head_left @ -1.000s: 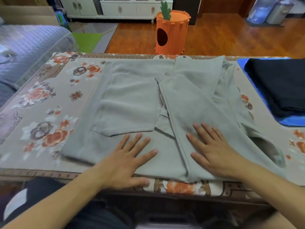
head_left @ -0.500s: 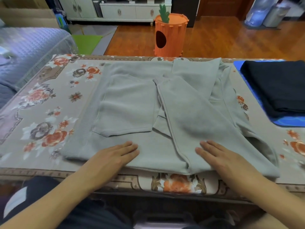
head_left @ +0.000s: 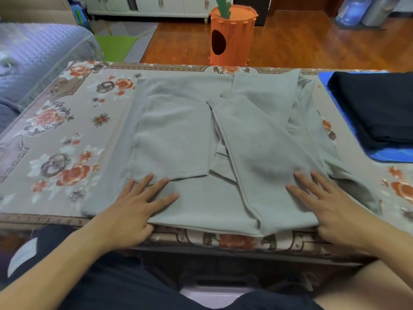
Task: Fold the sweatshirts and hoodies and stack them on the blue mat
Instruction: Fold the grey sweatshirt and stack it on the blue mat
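Grey hoodie (head_left: 223, 139) flat, long axis left-right

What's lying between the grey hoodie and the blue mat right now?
Only a bare strip of floral tablecloth, in the head view, separates the grey hoodie from the blue mat; nothing sits there.

Orange carrot-shaped bin (head_left: 231, 39) stands on the wooden floor (head_left: 301, 45) (beyond the floral tablecloth (head_left: 67, 139)).

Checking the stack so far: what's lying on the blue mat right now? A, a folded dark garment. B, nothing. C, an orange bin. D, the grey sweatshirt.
A: a folded dark garment lies on the blue mat, while the grey sweatshirt lies on the floral tablecloth.
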